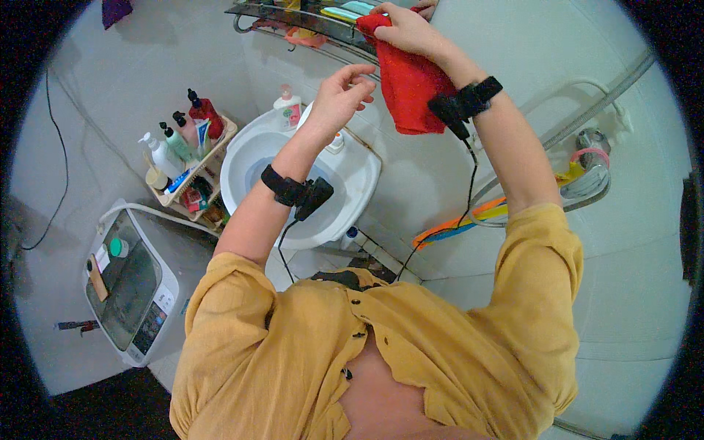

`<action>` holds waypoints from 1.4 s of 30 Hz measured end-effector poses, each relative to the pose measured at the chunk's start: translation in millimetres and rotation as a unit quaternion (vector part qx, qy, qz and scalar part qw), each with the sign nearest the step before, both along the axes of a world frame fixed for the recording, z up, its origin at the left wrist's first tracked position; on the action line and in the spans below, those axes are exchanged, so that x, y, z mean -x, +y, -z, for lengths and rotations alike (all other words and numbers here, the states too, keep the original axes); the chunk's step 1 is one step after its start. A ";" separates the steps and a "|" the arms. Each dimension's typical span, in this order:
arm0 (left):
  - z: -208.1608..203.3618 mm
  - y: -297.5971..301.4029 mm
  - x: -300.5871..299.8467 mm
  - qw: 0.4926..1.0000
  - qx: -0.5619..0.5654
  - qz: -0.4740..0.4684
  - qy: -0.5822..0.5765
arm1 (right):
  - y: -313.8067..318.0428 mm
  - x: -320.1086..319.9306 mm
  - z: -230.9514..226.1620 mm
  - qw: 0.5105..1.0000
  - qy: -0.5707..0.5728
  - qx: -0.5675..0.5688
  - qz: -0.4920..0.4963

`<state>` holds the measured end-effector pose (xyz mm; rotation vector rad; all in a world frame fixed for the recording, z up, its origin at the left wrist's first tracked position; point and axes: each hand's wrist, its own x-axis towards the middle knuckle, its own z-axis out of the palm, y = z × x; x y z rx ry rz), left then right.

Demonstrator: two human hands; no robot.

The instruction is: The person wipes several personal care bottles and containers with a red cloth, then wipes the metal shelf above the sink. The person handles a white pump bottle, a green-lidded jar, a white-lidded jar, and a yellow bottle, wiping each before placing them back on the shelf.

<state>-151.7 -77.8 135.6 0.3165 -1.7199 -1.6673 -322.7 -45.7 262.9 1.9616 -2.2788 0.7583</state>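
Observation:
At the top of the view, my right hand [407, 31] is closed on a red cloth [412, 92], which hangs down from it in front of the wall. It grips the cloth beside the edge of a dark wall shelf [315, 23] with folded blue and yellow cloths [350, 10] on it. My left hand [343, 97] hovers above the far side of the white washbasin [358, 194]. Its fingers are loosely bent and apart, with nothing visible in them. Both wrists wear black straps with cabled devices.
A pink-labelled soap bottle [288, 106] stands on the basin's rim. Left of it, a beige rack [220, 150] carries several pump bottles and tubes. A washing machine [139, 286] stands lower left. At right, a shower hose [594, 110] runs near a tap [592, 143].

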 end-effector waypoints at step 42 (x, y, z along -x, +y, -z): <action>4.0 -11.3 2.8 0.998 -0.036 -0.052 -0.009 | -41.1 66.3 21.3 0.995 -0.020 -0.092 -0.019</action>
